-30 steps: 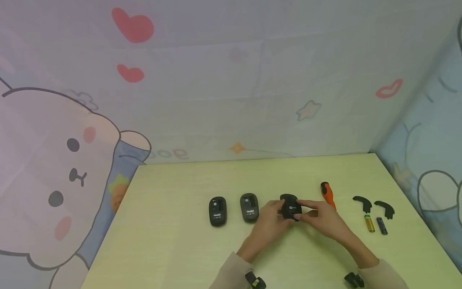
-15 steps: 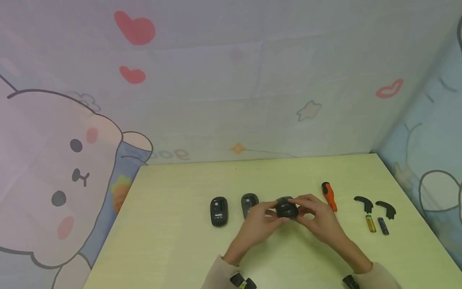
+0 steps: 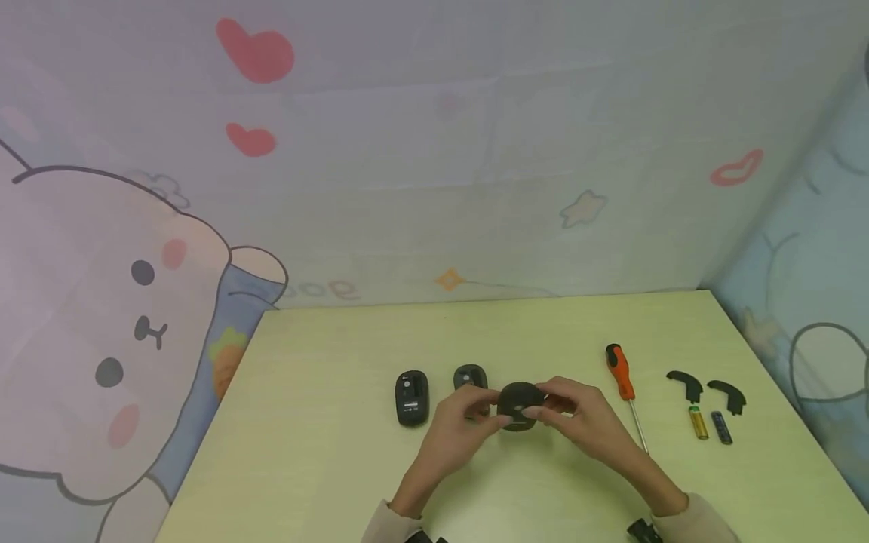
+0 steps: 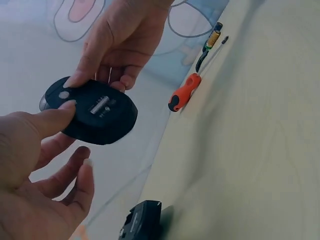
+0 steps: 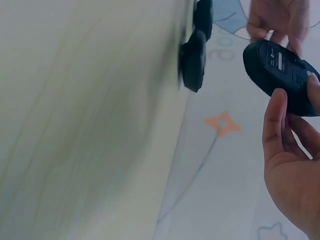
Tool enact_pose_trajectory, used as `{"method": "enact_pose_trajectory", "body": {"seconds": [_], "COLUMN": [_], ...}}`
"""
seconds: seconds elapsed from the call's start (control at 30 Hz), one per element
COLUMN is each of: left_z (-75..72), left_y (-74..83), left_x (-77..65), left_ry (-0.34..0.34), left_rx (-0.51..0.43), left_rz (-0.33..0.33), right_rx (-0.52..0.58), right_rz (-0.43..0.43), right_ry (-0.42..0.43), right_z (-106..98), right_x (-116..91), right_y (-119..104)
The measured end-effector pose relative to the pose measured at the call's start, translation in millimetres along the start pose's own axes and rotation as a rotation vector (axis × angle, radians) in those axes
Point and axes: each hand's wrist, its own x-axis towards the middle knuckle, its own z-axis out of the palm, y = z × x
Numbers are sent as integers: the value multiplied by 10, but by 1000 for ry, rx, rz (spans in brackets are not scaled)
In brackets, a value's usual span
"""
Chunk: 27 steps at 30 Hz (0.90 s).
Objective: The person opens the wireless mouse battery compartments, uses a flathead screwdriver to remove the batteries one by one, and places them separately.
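Observation:
A black computer mouse (image 3: 519, 398) is held above the table between both hands, tilted up on its edge. My left hand (image 3: 453, 426) pinches its left side, with the thumb (image 4: 56, 120) on the underside. At the right side, my right hand (image 3: 585, 422) grips it with thumb and fingers. In the left wrist view the underside of the mouse (image 4: 97, 111) shows a pale label and a round light spot. A second mouse (image 3: 470, 373) lies underside up behind my left hand, partly hidden. Farther left lies a third mouse (image 3: 411, 397), also underside up, its battery slot exposed.
An orange and black screwdriver (image 3: 619, 372) lies right of my hands. Beyond it are two curved black covers, one left (image 3: 687, 385) and one right (image 3: 728, 396). Below them lie a gold battery (image 3: 698, 423) and a dark battery (image 3: 722, 427). A printed cloth (image 3: 380, 188) hangs behind the table.
Both hands have moved left and slightly nearer with the mouse. It has turned from its logo side facing up to tilted on edge. The screwdriver's shaft has come into sight.

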Motion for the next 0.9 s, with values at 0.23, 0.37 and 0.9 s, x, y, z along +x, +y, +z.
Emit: {"method": "enact_pose_trajectory", "body": {"seconds": [0.23, 0.37, 0.9], "left_z": [-25, -61, -148], "left_y": [-83, -96, -178], "left_x": [-79, -107, -135], "left_ry": [-39, -91, -109], "left_rx": [-265, -417, -541], "left_rz": [-92, -180, -255], "right_rx": [83, 121, 172], "right_rz": [167, 239, 259], "right_ry": [-92, -134, -183], "right_z": [62, 90, 240], "right_x": [51, 117, 152], "right_y": [-145, -203, -192]}}
